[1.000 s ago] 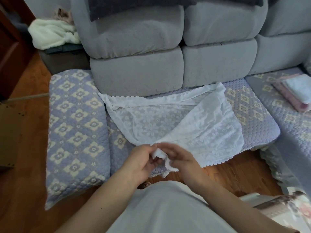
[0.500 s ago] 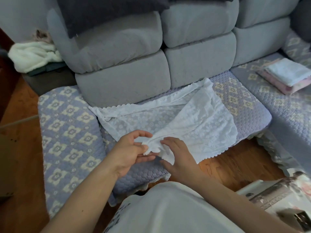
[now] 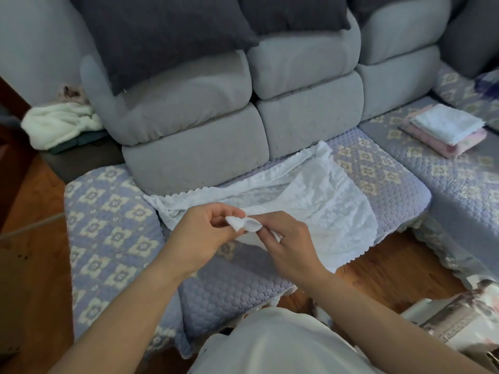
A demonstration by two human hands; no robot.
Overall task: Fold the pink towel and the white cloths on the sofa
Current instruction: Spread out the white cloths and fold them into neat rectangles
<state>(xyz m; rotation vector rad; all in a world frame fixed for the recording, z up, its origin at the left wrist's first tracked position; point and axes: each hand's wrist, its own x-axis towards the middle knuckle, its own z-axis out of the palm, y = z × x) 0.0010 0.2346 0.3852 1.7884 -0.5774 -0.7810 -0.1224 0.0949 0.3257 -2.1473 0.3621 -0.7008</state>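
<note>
Head view, from the left: a rumpled cream fleece blanket (image 3: 60,122) lies heaped on a dark low stand beside the grey sofa (image 3: 194,109); a quilted lilac sofa cover with cream flower motifs (image 3: 108,225) drapes over the armrest and seat; two dark grey square cushions (image 3: 167,36) lean on the backrest. On the seat, the thin white lace cloth with a scalloped edge (image 3: 318,201) is spread out and partly doubled over itself, its embroidered flowers showing, its near edge hanging off the seat front above the wooden floor (image 3: 391,268); one corner is lifted clear of the seat. The left hand (image 3: 205,236) pinches that corner between thumb and curled fingers; the right hand (image 3: 291,244), touching it, pinches the same bunched corner from the other side. Further right, well apart on the adjoining seat, a folded white cloth (image 3: 448,124) sits stacked on top of a folded pink towel (image 3: 453,143).
</note>
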